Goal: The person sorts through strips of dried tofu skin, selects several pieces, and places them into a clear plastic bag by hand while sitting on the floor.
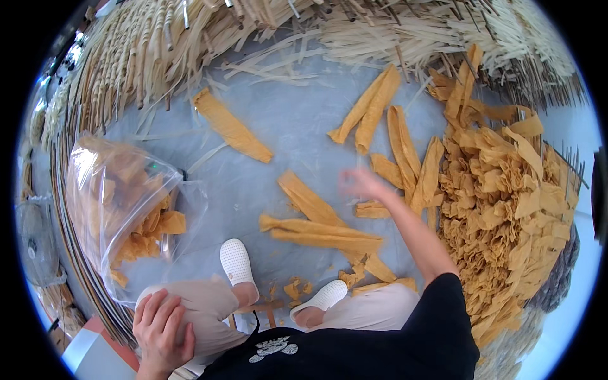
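My right hand (358,183) is reaching out over the grey floor, blurred by motion, near folded yellow-brown dried strips (402,145) and below an upright pair of strips (377,95). Nothing can be made out in it. My left hand (166,320) rests open on my left knee, fingers draped over the light trouser leg. Crossed strips (320,231) lie in front of my feet, and a single strip (231,126) lies farther off. A clear plastic bag (101,209) at the left holds crumpled yellow-brown pieces, with a small green light showing behind the plastic.
A large heap of yellow-brown sheets (494,221) fills the right side. Pale flat strips and thin sticks (386,35) pile along the back. Long rods (60,221) run down the left edge. My white clogs (237,259) stand on the grey floor (240,190).
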`<action>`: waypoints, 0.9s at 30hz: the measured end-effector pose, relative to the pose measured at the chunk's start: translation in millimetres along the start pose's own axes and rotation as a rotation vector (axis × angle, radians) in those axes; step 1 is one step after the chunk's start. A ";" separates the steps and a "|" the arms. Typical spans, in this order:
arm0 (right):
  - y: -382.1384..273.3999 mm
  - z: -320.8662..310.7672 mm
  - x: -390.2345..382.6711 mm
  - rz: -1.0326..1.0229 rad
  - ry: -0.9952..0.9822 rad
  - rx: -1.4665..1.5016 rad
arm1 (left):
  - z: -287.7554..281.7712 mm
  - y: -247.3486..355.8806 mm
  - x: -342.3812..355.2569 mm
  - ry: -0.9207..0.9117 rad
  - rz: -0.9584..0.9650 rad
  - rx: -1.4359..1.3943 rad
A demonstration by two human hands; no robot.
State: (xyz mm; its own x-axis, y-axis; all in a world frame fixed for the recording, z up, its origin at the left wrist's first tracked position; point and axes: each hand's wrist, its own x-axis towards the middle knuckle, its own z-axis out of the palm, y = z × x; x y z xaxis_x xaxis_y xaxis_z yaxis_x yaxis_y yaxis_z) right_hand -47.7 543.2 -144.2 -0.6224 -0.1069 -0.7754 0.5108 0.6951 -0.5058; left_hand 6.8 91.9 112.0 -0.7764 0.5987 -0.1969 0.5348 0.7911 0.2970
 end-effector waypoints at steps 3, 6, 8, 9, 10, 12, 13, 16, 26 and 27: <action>16.3 -44.7 58.7 -0.340 0.971 -0.160 | -5.6 11.5 4.9 -0.014 0.008 0.020; 70.4 -61.0 117.6 -0.036 1.058 -0.289 | -7.2 17.5 14.0 -0.023 0.039 0.028; 75.6 -45.1 134.2 0.085 0.989 -0.257 | -5.7 20.1 16.5 -0.032 0.036 0.041; 59.6 -23.4 129.9 0.117 0.949 -0.190 | -4.4 21.5 15.1 -0.039 0.010 0.047; 43.3 -2.9 120.5 0.154 0.910 -0.126 | -3.6 22.8 13.6 -0.046 -0.011 0.049; 24.8 26.9 101.5 0.147 0.816 -0.303 | -3.0 22.6 13.7 -0.044 0.004 0.045; 14.7 40.0 81.0 0.092 0.716 -0.281 | -2.1 22.5 13.5 -0.035 -0.002 0.044; 32.3 89.2 28.3 0.046 0.398 -0.306 | -13.5 24.1 28.6 -0.067 0.075 0.071; 161.6 -48.1 -47.9 0.659 0.937 -0.390 | -7.2 24.2 24.1 -0.055 0.089 0.096; 178.7 -44.4 -48.0 0.671 0.942 -0.386 | -3.0 23.4 24.0 -0.052 0.089 0.074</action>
State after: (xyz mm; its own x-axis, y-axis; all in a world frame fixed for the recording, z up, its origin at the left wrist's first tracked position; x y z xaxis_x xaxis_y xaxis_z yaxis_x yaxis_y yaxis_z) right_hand 47.0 704.2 -180.6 -0.5710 0.8007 -0.1811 0.7863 0.5968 0.1598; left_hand -0.3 124.3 117.0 -0.7072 0.6713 -0.2220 0.6254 0.7403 0.2465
